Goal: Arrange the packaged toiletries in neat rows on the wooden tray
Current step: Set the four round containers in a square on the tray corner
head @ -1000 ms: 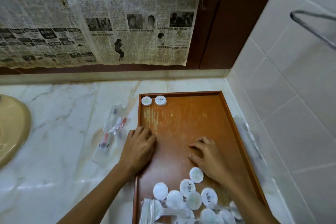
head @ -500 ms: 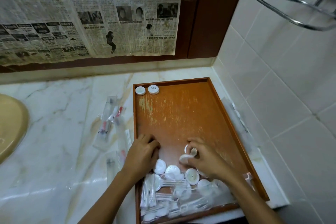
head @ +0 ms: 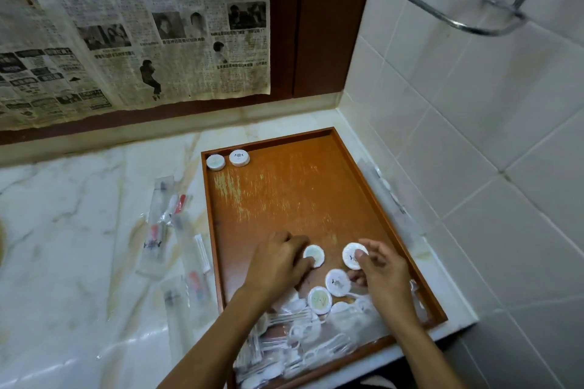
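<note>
Head view: left hand (head: 278, 262) fingers curled, pinching a round white wrapped soap disc (head: 314, 255); right hand (head: 380, 271) fingers pinching another white disc (head: 352, 255), both low over the rectangular brown wooden tray (head: 319, 196). Advice: carry each to the two discs (head: 227, 160) at the far-left corner, extend that row, edges touching.

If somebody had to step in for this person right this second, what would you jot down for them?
Left hand: fingers curled on a round white wrapped disc on the brown wooden tray.
Right hand: pinching another round white disc just beside it.
Done: two white discs sit side by side in the tray's far left corner.
Left: more discs and a heap of clear packets at the tray's near end; long clear sachets lie on the marble counter left of the tray.
</note>
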### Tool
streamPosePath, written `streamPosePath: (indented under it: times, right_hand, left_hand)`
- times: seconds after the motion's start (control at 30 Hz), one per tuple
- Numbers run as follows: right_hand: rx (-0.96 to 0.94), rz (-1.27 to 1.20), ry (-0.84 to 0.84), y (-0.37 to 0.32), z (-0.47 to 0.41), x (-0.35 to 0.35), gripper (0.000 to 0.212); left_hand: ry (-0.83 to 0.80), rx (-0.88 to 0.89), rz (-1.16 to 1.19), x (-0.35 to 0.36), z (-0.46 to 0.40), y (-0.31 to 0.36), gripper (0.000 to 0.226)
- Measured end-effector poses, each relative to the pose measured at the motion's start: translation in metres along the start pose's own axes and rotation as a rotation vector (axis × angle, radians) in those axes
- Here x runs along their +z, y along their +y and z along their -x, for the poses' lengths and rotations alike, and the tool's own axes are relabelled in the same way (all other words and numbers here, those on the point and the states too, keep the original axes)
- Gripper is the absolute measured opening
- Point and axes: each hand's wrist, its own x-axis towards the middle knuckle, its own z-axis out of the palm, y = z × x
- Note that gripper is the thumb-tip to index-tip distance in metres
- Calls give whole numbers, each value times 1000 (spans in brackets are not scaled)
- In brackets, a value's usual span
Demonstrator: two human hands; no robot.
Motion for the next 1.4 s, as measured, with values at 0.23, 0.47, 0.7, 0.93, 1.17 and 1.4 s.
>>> streamPosePath:
  times: [0.23,0.47,0.7,0.93,1.17,1.4]
  right_hand:
    - [37,10,-79,-4,-6,1,30]
    - [123,-7,-184,-9,-26,20,27]
    - [146,-60,-305,-30,-37,50,25]
    - [265,-196,-353,-41,-40,81,9]
    - [206,-180,-421,-43,-26,93,20]
    - [127,-65,-382,-41,-16,90,18]
  left_hand:
    - [-20,-30,55,9,-19,9,31]
    - [56,-369,591,-9,-17,0,21]
    - [162,-537,953,-33,-8,-18,27]
    - [289,-617,1056,-47,2,-33,25]
    - [349,-688,1152,-48,14,-40,23]
    - [359,-686,1199,-44,18,-36,24]
